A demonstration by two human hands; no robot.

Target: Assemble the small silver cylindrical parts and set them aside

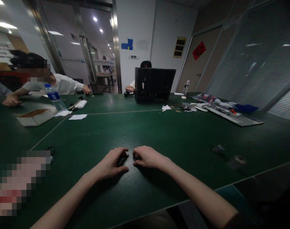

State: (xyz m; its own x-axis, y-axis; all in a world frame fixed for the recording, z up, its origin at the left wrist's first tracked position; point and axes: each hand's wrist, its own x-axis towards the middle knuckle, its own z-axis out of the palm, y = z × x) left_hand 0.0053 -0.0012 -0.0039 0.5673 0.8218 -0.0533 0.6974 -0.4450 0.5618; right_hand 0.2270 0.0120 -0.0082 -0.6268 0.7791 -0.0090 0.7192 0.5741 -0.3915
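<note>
Here, dark piece point(124, 159) beneath left fingers point(120, 150)

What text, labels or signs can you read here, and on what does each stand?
Red diamond sign on the door: one character, too blurred to read.
Water bottle label: too small to read.
Wall papers and dark plaque: blurred, unreadable.
So no text can be quoted.

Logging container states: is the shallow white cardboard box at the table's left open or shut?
Open: the shallow white cardboard box has no lid over its top, and its brown inside shows.
</note>
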